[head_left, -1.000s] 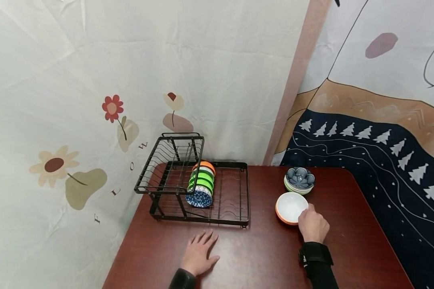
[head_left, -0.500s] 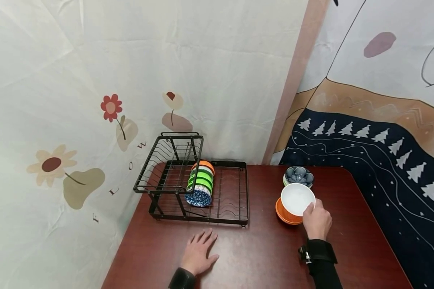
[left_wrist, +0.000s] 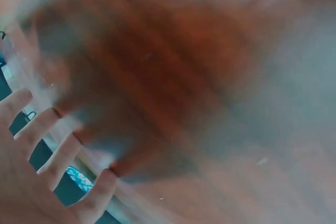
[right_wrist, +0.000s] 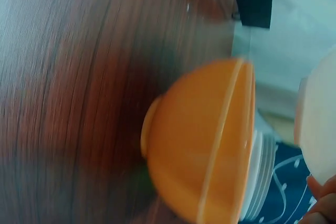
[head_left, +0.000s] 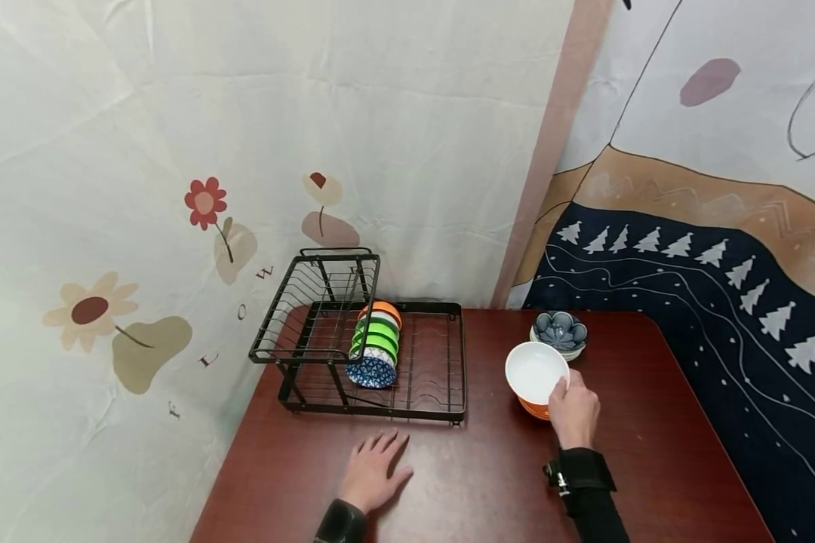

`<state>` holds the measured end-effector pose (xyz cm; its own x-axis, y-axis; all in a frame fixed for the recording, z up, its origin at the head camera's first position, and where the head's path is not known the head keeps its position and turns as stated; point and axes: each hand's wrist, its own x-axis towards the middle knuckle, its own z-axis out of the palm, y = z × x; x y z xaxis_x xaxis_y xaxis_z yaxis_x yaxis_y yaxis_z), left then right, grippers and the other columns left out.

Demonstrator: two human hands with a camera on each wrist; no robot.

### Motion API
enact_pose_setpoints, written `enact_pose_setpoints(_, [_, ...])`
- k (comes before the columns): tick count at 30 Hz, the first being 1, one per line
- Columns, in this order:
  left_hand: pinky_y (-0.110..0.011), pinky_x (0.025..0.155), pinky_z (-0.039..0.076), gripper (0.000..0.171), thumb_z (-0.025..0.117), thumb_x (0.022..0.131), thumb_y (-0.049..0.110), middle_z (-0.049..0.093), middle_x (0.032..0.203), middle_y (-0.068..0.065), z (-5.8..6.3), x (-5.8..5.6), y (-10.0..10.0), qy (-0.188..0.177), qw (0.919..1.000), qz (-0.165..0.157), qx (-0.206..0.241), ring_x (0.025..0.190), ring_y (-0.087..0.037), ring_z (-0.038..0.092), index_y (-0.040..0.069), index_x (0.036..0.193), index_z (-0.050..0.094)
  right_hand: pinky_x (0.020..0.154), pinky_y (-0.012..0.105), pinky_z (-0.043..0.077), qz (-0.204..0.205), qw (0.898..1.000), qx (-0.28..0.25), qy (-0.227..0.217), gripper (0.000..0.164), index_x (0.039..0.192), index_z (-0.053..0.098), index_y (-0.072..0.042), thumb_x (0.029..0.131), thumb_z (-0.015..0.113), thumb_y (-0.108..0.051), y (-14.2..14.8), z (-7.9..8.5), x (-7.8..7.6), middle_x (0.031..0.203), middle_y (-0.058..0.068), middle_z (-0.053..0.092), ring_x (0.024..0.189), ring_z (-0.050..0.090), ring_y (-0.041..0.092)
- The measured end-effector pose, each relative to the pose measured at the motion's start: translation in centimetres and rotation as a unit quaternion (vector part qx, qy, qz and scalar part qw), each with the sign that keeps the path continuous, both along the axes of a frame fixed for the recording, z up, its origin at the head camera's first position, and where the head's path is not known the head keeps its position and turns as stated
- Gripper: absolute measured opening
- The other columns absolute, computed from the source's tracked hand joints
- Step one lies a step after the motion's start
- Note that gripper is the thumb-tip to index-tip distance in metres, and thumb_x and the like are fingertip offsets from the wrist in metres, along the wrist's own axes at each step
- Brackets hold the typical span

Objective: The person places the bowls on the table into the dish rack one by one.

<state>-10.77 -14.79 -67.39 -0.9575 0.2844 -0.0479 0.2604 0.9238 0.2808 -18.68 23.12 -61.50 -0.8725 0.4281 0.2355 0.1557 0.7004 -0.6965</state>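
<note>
Head view: reddish-brown table [head_left: 475, 483] against printed cloth [head_left: 435, 151], left hand [head_left: 373, 475] spread, right hand [head_left: 576, 415] pinching white bowl [head_left: 533, 369]

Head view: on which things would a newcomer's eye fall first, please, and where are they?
Probably on the white bowl, held by the right hand above the orange bowls, on the right side of the table. Next, perhaps, on the row of bright bowls standing on edge in the black rack, just left of the picture's middle. The dark tree print behind the table at right may also draw the eye.
</note>
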Motion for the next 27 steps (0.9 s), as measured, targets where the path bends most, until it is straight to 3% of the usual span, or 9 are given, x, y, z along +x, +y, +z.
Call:
enact_pose_setpoints(3, [-0.069,0.113,0.052,0.062,0.067,0.104,0.056,0.066,0.159,-0.007,0.1,0.0,-0.1,0.014,0.9998,0.005,0.012,0.140,-0.038,0.062,0.023,0.157,0.063,0.087,0.076,0.053,0.027,0.999,0.015,0.033,0.037,0.129,0.065,0.015,0.107,0.050,-0.011,-2.1,-0.3,-0.2,0.110,0.049,0.069,0.101,0.065,0.070])
enact_pose_setpoints(5, [-0.069,0.111,0.053,0.061,0.068,0.104,0.055,0.067,0.157,-0.007,0.2,0.0,-0.1,0.018,0.9997,0.006,0.011,0.138,-0.038,0.064,0.023,0.156,0.063,0.078,0.073,0.053,0.039,0.997,0.040,0.058,0.035,0.120,0.067,0.012,0.107,0.050,-0.015,-3.4,-1.8,-0.8,0.099,0.045,0.071,0.090,0.066,0.067])
enact_pose_setpoints(7, [-0.068,0.112,0.053,0.062,0.067,0.104,0.055,0.067,0.157,-0.006,0.3,0.0,-0.1,0.012,0.9999,0.008,0.007,0.139,-0.038,0.064,0.023,0.157,0.062,0.075,0.072,0.052,0.057,0.995,0.049,0.071,0.034,0.116,0.067,0.012,0.107,0.049,-0.015,-5.0,-2.0,-0.7,0.094,0.042,0.071,0.084,0.066,0.063])
enact_pose_setpoints(10, [-0.068,0.112,0.052,0.063,0.066,0.105,0.056,0.065,0.158,-0.006,0.6,-0.1,0.2,0.001,1.0000,0.005,0.001,0.139,-0.038,0.063,0.024,0.159,0.060,0.072,0.068,0.055,0.074,0.993,0.056,0.070,0.034,0.116,0.068,0.011,0.108,0.050,-0.017,-6.7,-2.3,-0.6,0.096,0.038,0.074,0.082,0.069,0.057])
enact_pose_setpoints(12, [-0.068,0.114,0.053,0.064,0.065,0.106,0.055,0.065,0.159,-0.008,0.9,-0.3,0.5,0.001,1.0000,0.000,0.007,0.141,-0.040,0.063,0.024,0.161,0.058,0.078,0.069,0.058,0.090,0.994,0.034,0.054,0.034,0.122,0.067,0.014,0.108,0.051,-0.013,-7.8,-1.0,0.0,0.103,0.040,0.075,0.087,0.071,0.058])
enact_pose_setpoints(18, [-0.064,0.117,0.053,0.060,0.064,0.111,0.034,0.065,0.155,-0.020,3.4,-1.5,2.0,0.021,0.9939,-0.036,0.102,0.140,-0.045,0.065,0.008,0.163,0.052,0.089,0.066,0.063,0.105,0.994,0.014,0.002,0.035,0.131,0.066,0.014,0.110,0.054,-0.011,-9.0,0.2,0.4,0.115,0.040,0.076,0.097,0.074,0.056])
enact_pose_setpoints(21, [-0.062,0.116,0.054,0.056,0.059,0.114,0.036,0.067,0.152,-0.023,4.9,-2.4,2.9,0.032,0.9881,-0.033,0.147,0.138,-0.044,0.066,0.003,0.159,0.055,0.093,0.065,0.064,0.114,0.993,0.011,-0.005,0.035,0.134,0.065,0.014,0.111,0.056,-0.011,-9.4,0.5,0.7,0.119,0.039,0.076,0.100,0.075,0.054])
enact_pose_setpoints(24, [-0.050,0.103,0.064,0.057,0.053,0.116,0.040,0.068,0.151,-0.023,6.1,-3.6,4.1,0.006,0.9725,-0.015,0.232,0.120,-0.037,0.076,0.002,0.159,0.054,0.093,0.065,0.065,0.119,0.993,0.006,0.009,0.034,0.133,0.066,0.013,0.110,0.058,-0.010,-9.8,0.6,0.9,0.120,0.037,0.076,0.100,0.076,0.053])
enact_pose_setpoints(27, [-0.033,0.082,0.067,0.062,0.052,0.117,0.041,0.061,0.157,-0.023,6.7,-4.8,5.5,-0.037,0.9428,-0.007,0.331,0.095,-0.032,0.080,0.003,0.165,0.045,0.090,0.064,0.065,0.127,0.991,0.013,0.031,0.031,0.131,0.068,0.012,0.108,0.060,-0.008,-10.2,0.7,0.9,0.118,0.036,0.078,0.097,0.077,0.052])
